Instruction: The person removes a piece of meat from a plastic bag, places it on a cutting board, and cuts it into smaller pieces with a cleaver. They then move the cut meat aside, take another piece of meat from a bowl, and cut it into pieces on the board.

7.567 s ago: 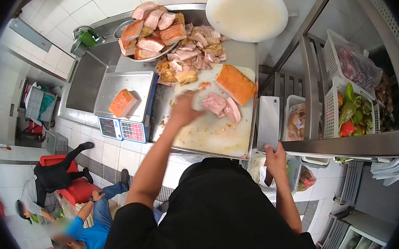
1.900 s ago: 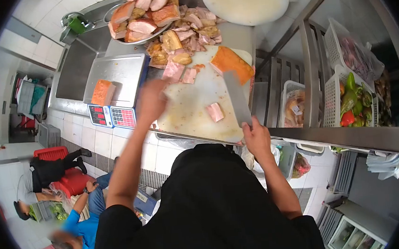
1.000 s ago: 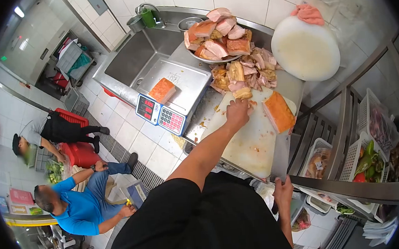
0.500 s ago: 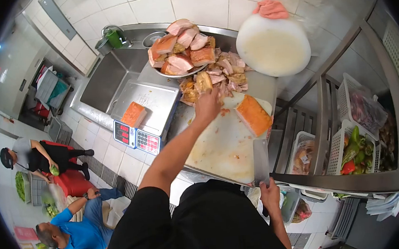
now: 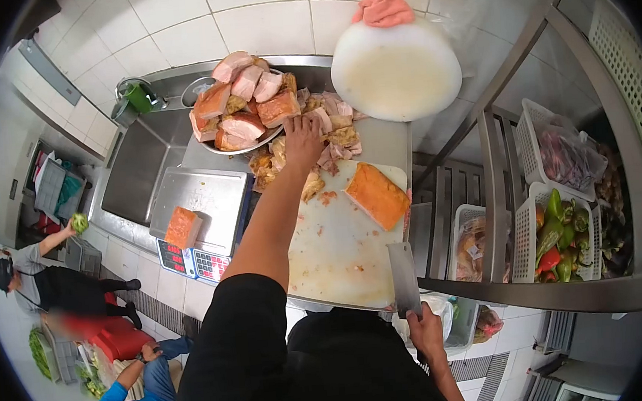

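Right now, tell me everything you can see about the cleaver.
The cleaver has a broad, flat, roughly rectangular blade that looks like plain grey metal. The right hand grips its handle, which is mostly hidden. The blade points away from the person, over the near right edge of the cutting board, short of the browned slab of meat. Whether it touches the board can't be told.

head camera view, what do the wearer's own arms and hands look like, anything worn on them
A plain black cloth short sleeve covers the left upper arm and stops near the elbow, leaving the left forearm bare. The left hand and right hand are ungloved, with no watch visible.
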